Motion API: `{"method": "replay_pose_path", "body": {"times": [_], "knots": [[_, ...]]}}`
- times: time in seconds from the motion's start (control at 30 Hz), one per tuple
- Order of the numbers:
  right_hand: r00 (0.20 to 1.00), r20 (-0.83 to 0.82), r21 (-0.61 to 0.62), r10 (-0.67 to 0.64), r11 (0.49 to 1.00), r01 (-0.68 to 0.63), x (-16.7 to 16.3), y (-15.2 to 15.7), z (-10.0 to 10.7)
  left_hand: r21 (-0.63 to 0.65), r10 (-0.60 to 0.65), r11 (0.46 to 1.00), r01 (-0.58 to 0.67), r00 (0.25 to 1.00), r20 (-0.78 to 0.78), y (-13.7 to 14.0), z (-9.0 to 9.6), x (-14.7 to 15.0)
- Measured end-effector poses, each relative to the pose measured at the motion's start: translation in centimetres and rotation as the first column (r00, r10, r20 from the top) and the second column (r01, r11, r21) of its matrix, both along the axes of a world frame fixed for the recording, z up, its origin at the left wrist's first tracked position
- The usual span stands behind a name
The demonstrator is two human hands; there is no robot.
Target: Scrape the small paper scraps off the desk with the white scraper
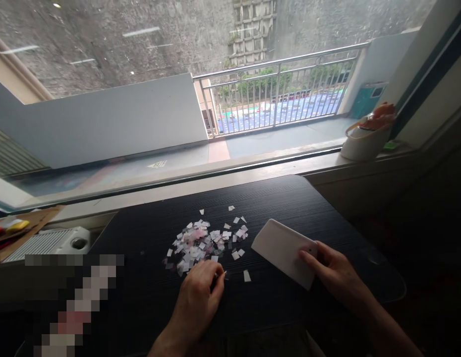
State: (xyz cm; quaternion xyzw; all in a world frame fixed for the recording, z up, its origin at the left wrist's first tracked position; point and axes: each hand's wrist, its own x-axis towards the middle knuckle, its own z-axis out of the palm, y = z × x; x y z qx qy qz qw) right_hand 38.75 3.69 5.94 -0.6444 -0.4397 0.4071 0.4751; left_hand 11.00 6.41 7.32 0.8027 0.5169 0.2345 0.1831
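Note:
A heap of small white and pinkish paper scraps (197, 240) lies on the black table (148, 218), with a few strays around it. My left hand (202, 285) rests at the near edge of the heap, its fingers curled closed. A pale sliver peeks out by its thumb and forefinger, too small to name. In my right hand (334, 272) is a white flat rectangular piece (284, 250) with a small dark hole near the gripped end, tilted over the table right of the scraps. The thumb lies on its face, and the other fingers are hidden behind it. One scrap (247, 275) lies between the hands.
Beyond the table runs a window sill (238, 181) below a large window. A white container (366, 141) with a handle stands on the sill at right. At left are a white radiator (52, 243) and cardboard (33, 225) with red and yellow items.

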Motion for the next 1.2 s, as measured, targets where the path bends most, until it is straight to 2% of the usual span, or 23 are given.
{"method": "replay_pose_path", "body": {"times": [0.1, 0.17, 0.23, 0.3, 0.33, 0.4, 0.5, 0.57, 0.63, 0.73, 0.83, 0.97, 1.1, 1.2], "knots": [[1.000, 0.002, -0.009, -0.005, 1.000, 0.005, 0.0, 0.0, -0.1, -0.241, 0.165, 0.965, -0.106, 0.957, 0.237, 0.0, 0.6, -0.3], [1.000, 0.018, -0.023, -0.004, 1.000, 0.005, 0.1, 0.0, -0.3, -0.425, 0.311, 0.895, -0.134, 0.870, 0.382, 0.2, 1.1, -0.5], [0.999, 0.040, -0.032, 0.000, 1.000, 0.001, 0.3, 0.0, -0.5, -0.571, 0.445, 0.814, -0.108, 0.747, 0.493, 0.4, 1.3, -0.7], [0.999, 0.049, -0.031, 0.003, 1.000, -0.001, 0.4, 0.0, -0.7, -0.654, 0.530, 0.754, -0.068, 0.650, 0.544, 0.5, 1.3, -0.9], [0.999, 0.049, -0.031, 0.001, 1.000, 0.001, 0.4, 0.0, -0.8, -0.668, 0.548, 0.742, -0.061, 0.629, 0.551, 0.5, 1.2, -1.1], [0.999, 0.038, -0.029, -0.008, 1.000, 0.009, 0.4, 0.0, -0.9, -0.661, 0.544, 0.746, -0.079, 0.646, 0.536, 0.4, 1.0, -1.2], [0.999, 0.044, -0.027, -0.021, 0.999, 0.022, 0.3, 0.0, -0.9, -0.583, 0.468, 0.800, -0.142, 0.756, 0.458, 0.3, 0.8, -0.8], [0.998, 0.064, -0.027, -0.018, 0.999, 0.020, 0.2, 0.0, -0.8, -0.473, 0.350, 0.870, -0.139, 0.850, 0.394, 0.3, 0.7, 0.1], [0.997, 0.081, -0.026, -0.010, 1.000, 0.012, 0.3, 0.0, -0.8, -0.332, 0.196, 0.940, -0.079, 0.922, 0.335, 0.3, 0.8, 1.2], [0.997, 0.076, -0.025, 0.014, 1.000, -0.012, 0.5, -0.2, -0.8, -0.158, 0.026, 0.987, 0.015, 0.967, 0.253, 0.2, 0.9, 2.1], [0.997, 0.034, -0.048, 0.063, 0.997, -0.061, 0.6, -0.3, -0.6, 0.000, -0.004, 1.000, 0.004, 0.981, 0.192, -0.3, 0.8, 1.3], [0.981, -0.002, -0.060, 0.192, 0.980, -0.192, -0.2, 0.7, 0.0, 0.187, -0.045, 0.982, 0.015, 0.987, 0.155, -1.6, 0.6, -1.1], [0.944, 0.091, -0.046, 0.318, 0.948, -0.315, -0.7, 2.0, 0.7, 0.255, -0.075, 0.966, 0.046, 0.991, 0.106, -3.3, 0.6, -3.7], [0.894, 0.180, -0.079, 0.410, 0.912, -0.403, -0.1, 2.1, 1.1, 0.316, -0.046, 0.949, 0.020, 0.996, 0.074, -4.5, 0.2, -5.8]]}}
